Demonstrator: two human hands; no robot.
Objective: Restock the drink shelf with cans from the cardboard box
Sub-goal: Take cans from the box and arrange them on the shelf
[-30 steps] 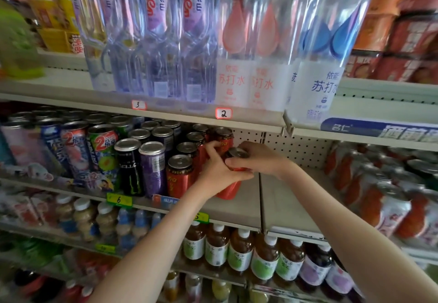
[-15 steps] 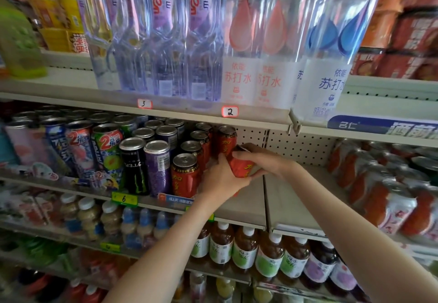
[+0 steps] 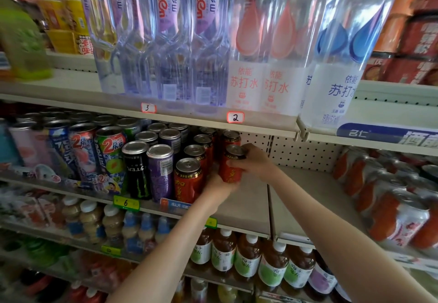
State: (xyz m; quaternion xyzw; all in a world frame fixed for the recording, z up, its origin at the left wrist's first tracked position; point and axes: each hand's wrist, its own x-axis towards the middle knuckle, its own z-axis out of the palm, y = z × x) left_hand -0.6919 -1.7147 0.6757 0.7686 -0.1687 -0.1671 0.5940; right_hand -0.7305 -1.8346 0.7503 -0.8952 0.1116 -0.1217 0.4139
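Note:
Both my hands hold one red can (image 3: 231,168) upright over the middle drink shelf (image 3: 246,205). My left hand (image 3: 219,187) cups its lower part from the left and below. My right hand (image 3: 254,161) grips it from the right, fingers near the silver lid. The can stands in a second row, just in front of another red can (image 3: 231,138) at the back. To its left runs a row of matching red cans (image 3: 188,179). The cardboard box is out of sight.
Left of the red cans stand a purple can (image 3: 161,172), a black can (image 3: 136,168) and colourful cans. Bare shelf lies in front and right of the held can. Red-and-white cans (image 3: 400,217) fill the right bay. Big water bottles (image 3: 251,49) overhang above; tea bottles (image 3: 248,255) stand below.
The red can has gone from tilted near the shelf front to upright and deeper in, behind the shelf edge. Both hands moved inward with it.

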